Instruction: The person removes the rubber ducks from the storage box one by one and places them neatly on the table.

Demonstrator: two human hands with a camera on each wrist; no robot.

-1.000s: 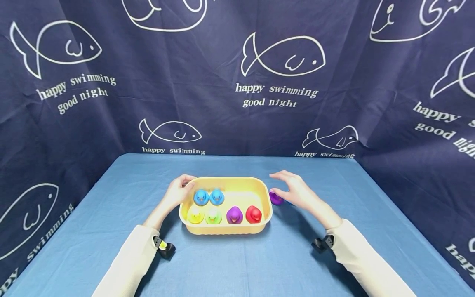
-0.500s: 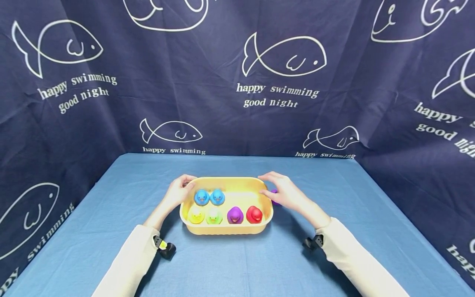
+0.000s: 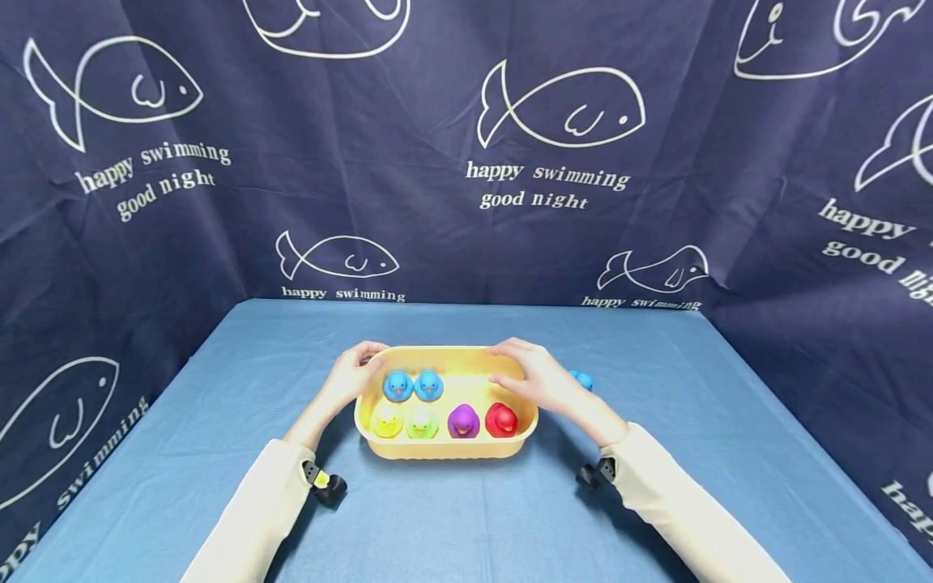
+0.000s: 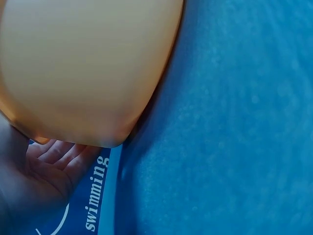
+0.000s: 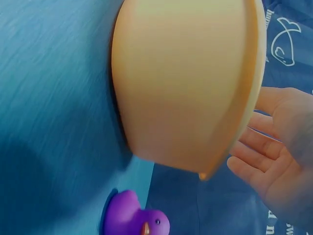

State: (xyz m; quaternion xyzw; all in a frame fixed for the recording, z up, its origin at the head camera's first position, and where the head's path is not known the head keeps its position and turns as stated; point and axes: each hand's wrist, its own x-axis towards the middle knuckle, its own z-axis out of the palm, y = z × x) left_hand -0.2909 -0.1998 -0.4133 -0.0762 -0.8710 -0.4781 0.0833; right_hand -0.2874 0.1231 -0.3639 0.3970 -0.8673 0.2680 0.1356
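Yellow tub (image 3: 446,450) sat on tabletop (image 3: 445,518), six toy ducks (image 3: 463,422) inside. Left grip (image 3: 350,376) held its left end; right grip (image 3: 538,376) hung by the right end, thumb and fingers apart.

Reads "happy swimming" over "good night" in white on the dark blue cloth (image 3: 415,154) at upper left and centre, gives just "happy swimming" twice low along the back, breaks off at right after "happy", and shows "swimming" again in the left wrist view.
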